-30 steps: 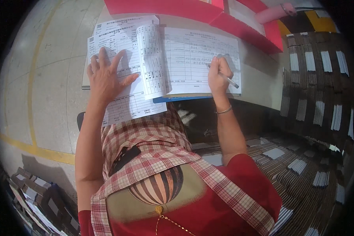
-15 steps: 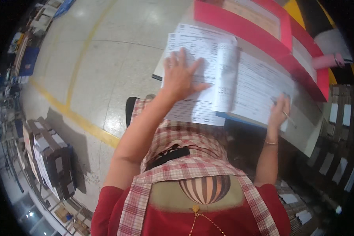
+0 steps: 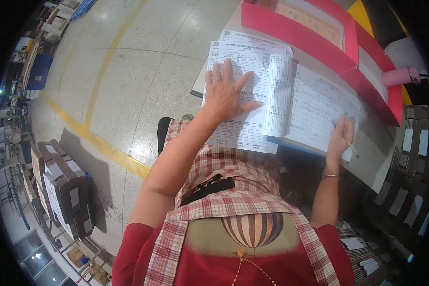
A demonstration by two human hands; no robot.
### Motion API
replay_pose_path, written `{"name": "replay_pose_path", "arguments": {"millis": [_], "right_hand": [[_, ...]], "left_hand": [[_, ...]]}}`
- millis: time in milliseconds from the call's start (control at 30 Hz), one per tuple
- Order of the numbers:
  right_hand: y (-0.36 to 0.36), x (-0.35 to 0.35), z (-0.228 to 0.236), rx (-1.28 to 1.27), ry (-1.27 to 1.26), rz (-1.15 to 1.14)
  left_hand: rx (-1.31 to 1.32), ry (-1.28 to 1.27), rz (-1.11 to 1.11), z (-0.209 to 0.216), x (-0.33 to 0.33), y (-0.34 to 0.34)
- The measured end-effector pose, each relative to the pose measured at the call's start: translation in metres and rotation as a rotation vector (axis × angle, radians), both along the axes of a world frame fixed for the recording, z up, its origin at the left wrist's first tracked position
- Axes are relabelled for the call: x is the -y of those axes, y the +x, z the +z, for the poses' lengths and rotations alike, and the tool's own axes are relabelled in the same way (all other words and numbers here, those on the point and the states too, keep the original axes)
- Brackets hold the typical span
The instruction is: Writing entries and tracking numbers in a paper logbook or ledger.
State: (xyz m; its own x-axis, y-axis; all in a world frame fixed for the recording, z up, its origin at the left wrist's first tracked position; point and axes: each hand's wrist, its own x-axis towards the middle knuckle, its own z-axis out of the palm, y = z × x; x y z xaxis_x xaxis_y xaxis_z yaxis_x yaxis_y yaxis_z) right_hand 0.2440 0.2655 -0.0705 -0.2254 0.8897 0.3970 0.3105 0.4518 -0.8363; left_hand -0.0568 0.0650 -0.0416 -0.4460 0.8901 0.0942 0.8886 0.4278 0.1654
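Observation:
My left hand (image 3: 226, 97) lies with fingers spread on a stack of printed forms (image 3: 245, 131), pressing them down near the left edge of the table. The right edge of these sheets curls up and over in a roll (image 3: 277, 95). To the right lies another form with handwriting (image 3: 314, 102), with a blue edge (image 3: 295, 145) showing beneath it. My right hand (image 3: 341, 136) is closed around a slim pen (image 3: 352, 145) and rests on the right part of that form. The pen's tip is hard to make out.
A red-pink tray-like frame (image 3: 300, 40) stands along the table's far side, with a pink bottle (image 3: 400, 76) at its right end. Stacked flat cardboard (image 3: 410, 157) is at the right. Bundled cardboard (image 3: 66, 186) stands on the floor at the left, near a yellow line (image 3: 105, 145).
The whole view has shifted slightly, so everything sits a little further right and lower. Both hands keep nearly the same place on the papers.

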Motion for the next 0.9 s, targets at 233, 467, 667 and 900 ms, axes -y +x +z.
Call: {"name": "replay_pose_path", "arguments": {"millis": [233, 467, 667, 900], "right_hand": [[0.003, 0.002, 0.006, 0.054, 0.017, 0.078], [-0.013, 0.007, 0.012, 0.127, 0.155, -0.066], [-0.011, 0.008, 0.013, 0.146, 0.106, -0.052], [-0.012, 0.008, 0.014, 0.198, 0.159, -0.068]], "left_hand": [[0.010, 0.031, -0.027, 0.006, -0.001, 0.002], [-0.060, -0.102, 0.010, 0.006, -0.002, -0.002], [-0.071, -0.091, 0.008, 0.005, -0.003, 0.002], [-0.057, -0.167, 0.038, 0.008, -0.006, 0.004]]}}
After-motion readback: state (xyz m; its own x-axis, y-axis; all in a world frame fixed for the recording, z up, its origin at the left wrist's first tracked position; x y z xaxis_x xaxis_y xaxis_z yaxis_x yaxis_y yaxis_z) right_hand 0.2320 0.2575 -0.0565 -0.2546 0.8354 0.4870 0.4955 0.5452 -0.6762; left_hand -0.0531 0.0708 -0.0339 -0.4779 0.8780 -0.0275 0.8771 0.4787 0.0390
